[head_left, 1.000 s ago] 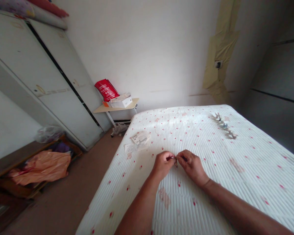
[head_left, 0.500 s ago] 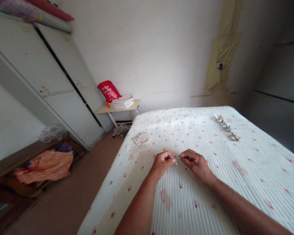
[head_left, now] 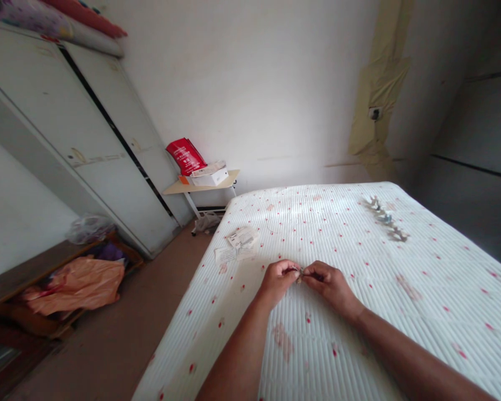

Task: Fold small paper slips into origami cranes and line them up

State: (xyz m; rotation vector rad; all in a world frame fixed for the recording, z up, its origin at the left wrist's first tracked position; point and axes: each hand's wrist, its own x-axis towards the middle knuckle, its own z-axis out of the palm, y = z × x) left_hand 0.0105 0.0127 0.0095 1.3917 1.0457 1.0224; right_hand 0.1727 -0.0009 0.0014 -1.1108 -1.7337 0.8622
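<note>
Above the middle of the bed, my left hand pinches a small brownish piece between thumb and fingertips. The piece is too small and too covered to name. My right hand is closed at the other side of it, thumb and forefinger pinched against the piece, and the two hands' fingertips nearly meet. A row of several small figure-like pieces stands on the bed farther off to the right. Printed paper sheets lie toward the bed's left edge.
The bed's white ribbed cover has red dots. Beyond its far left corner is a small table with a red bag and a white box. A wardrobe and a low shelf with an orange bag are at the left.
My right hand has moved slightly left, and its fingertips have closed the gap to the small piece. My left hand stays nearly in place.
</note>
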